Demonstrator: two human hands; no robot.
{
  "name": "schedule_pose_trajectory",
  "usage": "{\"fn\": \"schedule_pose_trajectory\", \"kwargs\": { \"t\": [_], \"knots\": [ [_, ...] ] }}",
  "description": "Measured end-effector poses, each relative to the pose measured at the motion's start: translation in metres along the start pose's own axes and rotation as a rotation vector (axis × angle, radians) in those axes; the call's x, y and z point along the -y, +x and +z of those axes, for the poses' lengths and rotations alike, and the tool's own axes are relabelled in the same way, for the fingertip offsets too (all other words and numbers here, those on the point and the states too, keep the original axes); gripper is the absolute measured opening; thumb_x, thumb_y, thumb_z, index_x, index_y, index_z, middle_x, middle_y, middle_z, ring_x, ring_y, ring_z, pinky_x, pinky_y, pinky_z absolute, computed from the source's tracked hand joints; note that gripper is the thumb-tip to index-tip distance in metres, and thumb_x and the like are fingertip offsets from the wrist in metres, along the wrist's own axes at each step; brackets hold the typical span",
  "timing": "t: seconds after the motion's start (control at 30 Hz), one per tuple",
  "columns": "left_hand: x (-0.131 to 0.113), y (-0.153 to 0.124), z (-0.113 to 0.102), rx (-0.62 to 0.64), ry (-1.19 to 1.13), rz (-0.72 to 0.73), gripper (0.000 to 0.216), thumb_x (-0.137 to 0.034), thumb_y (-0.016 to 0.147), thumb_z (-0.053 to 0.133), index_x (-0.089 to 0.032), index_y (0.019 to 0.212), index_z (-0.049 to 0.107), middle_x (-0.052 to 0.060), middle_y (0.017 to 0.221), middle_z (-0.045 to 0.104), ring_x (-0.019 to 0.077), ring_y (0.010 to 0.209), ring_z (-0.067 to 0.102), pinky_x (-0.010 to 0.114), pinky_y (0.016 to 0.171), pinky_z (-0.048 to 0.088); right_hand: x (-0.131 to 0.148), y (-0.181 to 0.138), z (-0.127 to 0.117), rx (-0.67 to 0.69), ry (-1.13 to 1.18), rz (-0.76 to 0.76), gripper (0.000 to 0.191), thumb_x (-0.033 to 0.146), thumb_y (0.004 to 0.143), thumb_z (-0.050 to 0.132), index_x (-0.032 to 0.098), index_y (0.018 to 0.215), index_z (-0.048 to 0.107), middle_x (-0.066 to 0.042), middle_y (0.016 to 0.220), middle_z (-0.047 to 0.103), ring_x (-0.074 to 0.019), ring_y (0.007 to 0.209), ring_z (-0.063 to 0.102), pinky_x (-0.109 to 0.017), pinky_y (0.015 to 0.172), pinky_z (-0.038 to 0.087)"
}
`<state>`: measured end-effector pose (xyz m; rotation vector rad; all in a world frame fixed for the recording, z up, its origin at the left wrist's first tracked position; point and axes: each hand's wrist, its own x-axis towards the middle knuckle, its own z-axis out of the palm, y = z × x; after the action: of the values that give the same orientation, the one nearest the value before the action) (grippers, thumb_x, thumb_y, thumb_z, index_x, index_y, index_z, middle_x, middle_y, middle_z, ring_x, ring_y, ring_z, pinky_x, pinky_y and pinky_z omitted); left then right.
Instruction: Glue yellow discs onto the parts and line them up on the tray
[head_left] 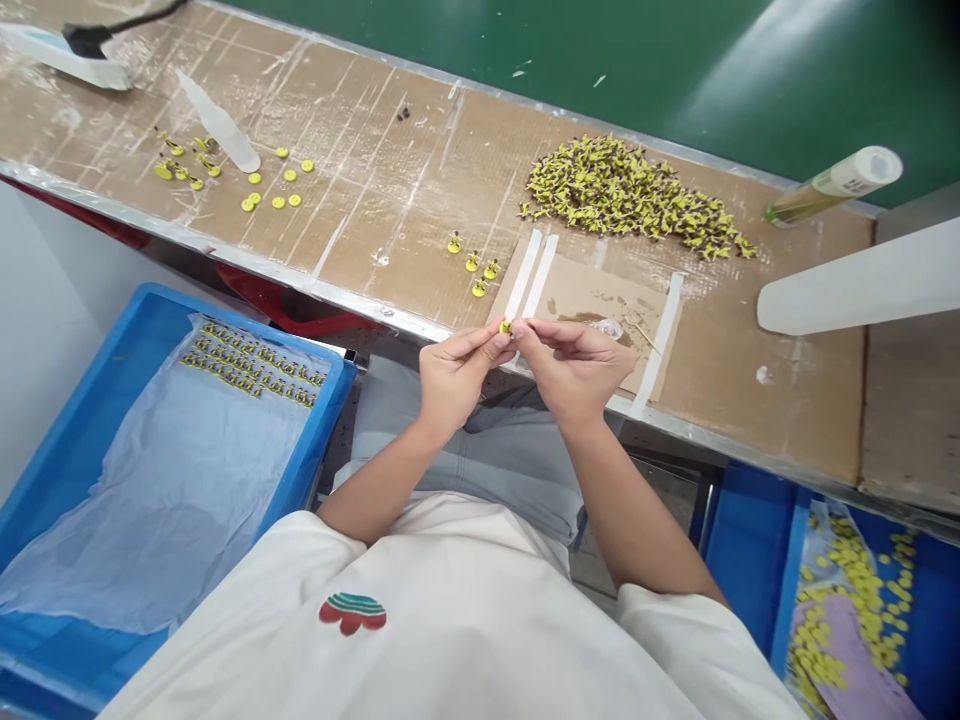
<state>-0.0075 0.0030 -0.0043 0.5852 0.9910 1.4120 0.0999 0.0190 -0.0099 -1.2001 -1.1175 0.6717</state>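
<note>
My left hand (459,372) is closed in a pinch around a tiny yellow figurine piece (505,327) with a round base, at the bench's front edge. From the other side my right hand (574,365) pinches at the same piece, thumb and forefinger together; its fine details are mostly covered by the fingertips. Just beyond, several small figurines on yellow round bases (472,262) stand on the cardboard. Under and beside my right hand lies a taped cardboard sheet (592,285), with a clump of clear material (607,327) and a thin stick (643,333) on it.
Behind the sheet is a heap of loose yellow-and-dark figures (630,195). Loose yellow discs (290,175), more figurines and a pointed white bottle (217,122) lie left. White cylinders (862,275) stand right. Blue trays (341,400) flank me, one with rows of figurines, another with yellow discs (862,570).
</note>
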Motion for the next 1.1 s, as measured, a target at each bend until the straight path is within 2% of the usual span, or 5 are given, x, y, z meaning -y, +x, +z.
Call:
{"fn": "schedule_pose_trajectory", "kwargs": {
  "t": [0.37,0.57,0.8,0.93,1.1],
  "knots": [
    [0.0,0.016,-0.006,-0.039,-0.089,-0.016,0.032,-0.034,0.067,0.081,-0.021,0.096,0.076,0.003,0.1,0.075,0.0194,0.096,0.07,0.037,0.093,0.056,-0.004,0.006,0.018,0.002,-0.045,-0.058,0.017,0.032,0.071,0.08,0.022,0.083,0.074,-0.001,0.083,0.075,-0.0176,0.075,0.072,-0.034,0.077,0.061],
    [-0.002,0.02,-0.011,-0.087,-0.117,-0.041,0.037,-0.033,0.062,0.084,-0.02,0.096,0.076,0.004,0.097,0.076,0.0201,0.095,0.07,0.036,0.094,0.054,-0.006,0.005,0.028,0.04,0.02,-0.004,0.024,0.037,0.074,0.077,0.022,0.091,0.073,-0.001,0.087,0.075,-0.0171,0.078,0.072,-0.035,0.079,0.061],
    [-0.01,0.017,-0.011,0.0,-0.139,-0.026,0.034,-0.032,0.069,0.08,-0.022,0.102,0.073,0.004,0.11,0.073,0.0211,0.101,0.069,0.033,0.094,0.053,0.005,0.017,0.032,0.01,0.052,-0.004,0.027,0.041,0.074,0.077,0.021,0.091,0.071,-0.001,0.086,0.074,-0.0174,0.076,0.072,-0.034,0.076,0.061],
    [-0.023,0.02,-0.014,0.001,-0.21,-0.087,0.028,-0.04,0.085,0.063,-0.019,0.101,0.071,0.006,0.116,0.07,0.0213,0.113,0.064,0.031,0.098,0.052,-0.004,0.05,0.025,-0.074,-0.088,-0.102,0.027,0.046,0.077,0.072,0.023,0.092,0.07,-0.002,0.09,0.073,-0.0197,0.085,0.07,-0.039,0.083,0.058],
    [-0.032,0.026,-0.026,-0.011,-0.353,-0.155,0.026,-0.033,0.09,0.052,-0.016,0.094,0.072,0.005,0.107,0.072,0.0204,0.12,0.06,0.03,0.101,0.05,-0.034,0.085,0.031,0.07,-0.429,-0.089,0.026,0.047,0.077,0.072,0.024,0.089,0.07,-0.005,0.092,0.073,-0.0229,0.091,0.067,-0.04,0.09,0.053]
  ]
}}
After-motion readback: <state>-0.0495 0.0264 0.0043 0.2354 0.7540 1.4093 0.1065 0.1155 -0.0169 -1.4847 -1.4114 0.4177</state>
